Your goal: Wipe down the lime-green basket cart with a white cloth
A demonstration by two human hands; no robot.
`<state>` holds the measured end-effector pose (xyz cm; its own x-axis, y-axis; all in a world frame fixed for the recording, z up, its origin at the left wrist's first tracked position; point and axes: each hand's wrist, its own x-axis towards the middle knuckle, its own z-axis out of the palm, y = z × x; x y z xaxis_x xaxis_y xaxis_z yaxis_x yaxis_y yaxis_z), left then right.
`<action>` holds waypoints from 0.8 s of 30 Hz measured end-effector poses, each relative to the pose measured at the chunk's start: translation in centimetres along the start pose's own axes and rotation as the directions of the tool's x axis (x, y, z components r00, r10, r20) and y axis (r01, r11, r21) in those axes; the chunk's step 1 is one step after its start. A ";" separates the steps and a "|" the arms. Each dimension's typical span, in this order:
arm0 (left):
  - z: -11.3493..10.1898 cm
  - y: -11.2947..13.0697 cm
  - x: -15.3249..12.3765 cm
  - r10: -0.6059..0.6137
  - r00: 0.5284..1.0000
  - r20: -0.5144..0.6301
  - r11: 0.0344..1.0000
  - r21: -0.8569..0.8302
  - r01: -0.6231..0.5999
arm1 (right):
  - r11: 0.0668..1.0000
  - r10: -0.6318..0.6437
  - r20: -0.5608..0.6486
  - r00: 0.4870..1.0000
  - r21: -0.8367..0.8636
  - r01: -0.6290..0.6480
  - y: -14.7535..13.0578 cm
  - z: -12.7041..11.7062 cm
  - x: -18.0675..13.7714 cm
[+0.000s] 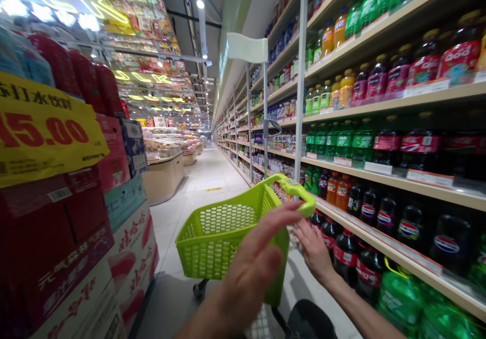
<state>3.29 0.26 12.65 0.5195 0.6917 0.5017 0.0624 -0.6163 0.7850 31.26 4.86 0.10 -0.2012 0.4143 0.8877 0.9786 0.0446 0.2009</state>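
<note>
A bright green shopping cart (pixel 224 232) with perforated sides stands in the middle of the aisle, turned at an angle. Its curved green handle (pixel 304 199) rises at the near right corner. My left hand (pixel 256 255), slightly blurred, is in front of the cart's near side with fingers stretched toward the handle; whether they touch it I cannot tell. Just below the handle is my right hand (pixel 312 245), its fingers spread beside the bottles on the lower shelf. No item shows in either hand. Part of the cart's side is hidden behind my left hand.
Shelves of soft drinks, including Pepsi bottles (pixel 410 222) and large green bottles (pixel 402 296), line the right. Stacked drink cartons (pixel 131 242) under a yellow price sign (pixel 45 126) border the left. Wooden display bins (pixel 163 177) stand farther along the tiled aisle (pixel 205 169).
</note>
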 end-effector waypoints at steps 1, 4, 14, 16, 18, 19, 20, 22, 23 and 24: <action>0.2 -1.1 2.4 -0.010 1.000 0.012 0.997 0.077 0.010 | 0.998 0.060 -0.023 0.998 -0.016 -0.060 0.7 -0.4 0.8; 0.9 -6.5 7.8 -0.150 0.988 0.041 0.862 0.495 0.110 | 0.985 0.164 -0.077 0.983 -0.040 -0.167 2.2 -0.6 2.8; 1.0 -16.2 7.1 -0.473 0.881 0.032 0.425 0.884 0.195 | 0.987 -0.123 0.029 0.992 0.112 0.119 -3.5 3.0 -4.6; 1.3 -15.9 7.2 -0.475 0.880 0.013 0.388 0.901 0.195 | 0.994 -0.049 0.021 0.999 0.102 0.047 -3.0 1.8 -2.6; 1.8 -15.7 7.3 -0.470 0.883 -0.010 0.360 0.911 0.202 | 0.997 0.028 0.003 1.000 0.078 -0.028 -2.3 1.2 -0.5; 1.9 -15.7 7.3 -0.469 0.883 -0.018 0.353 0.913 0.206 | 0.997 0.050 -0.001 0.999 0.063 -0.050 -2.0 1.2 0.0; 2.0 -15.8 7.3 -0.471 0.882 -0.022 0.350 0.913 0.210 | 0.997 0.060 -0.002 0.998 0.046 -0.060 -2.0 1.4 0.1; 2.1 -15.9 7.2 -0.477 0.879 -0.017 0.353 0.912 0.210 | 0.999 0.031 0.011 0.999 0.019 -0.031 -2.4 2.3 -1.3; 2.1 -15.9 7.2 -0.479 0.878 -0.011 0.355 0.912 0.205 | 1.000 -0.006 0.021 1.000 0.012 0.006 -2.9 2.7 -2.4; 2.0 -16.0 7.1 -0.479 0.878 -0.007 0.355 0.913 0.201 | 0.999 -0.046 0.033 0.998 0.010 0.046 -3.4 3.1 -3.4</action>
<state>7.73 14.28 2.97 0.4204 0.9049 0.0662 0.9046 -0.4237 0.0474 28.77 6.07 -4.90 -0.2444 0.4416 0.8633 0.9688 0.0724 0.2372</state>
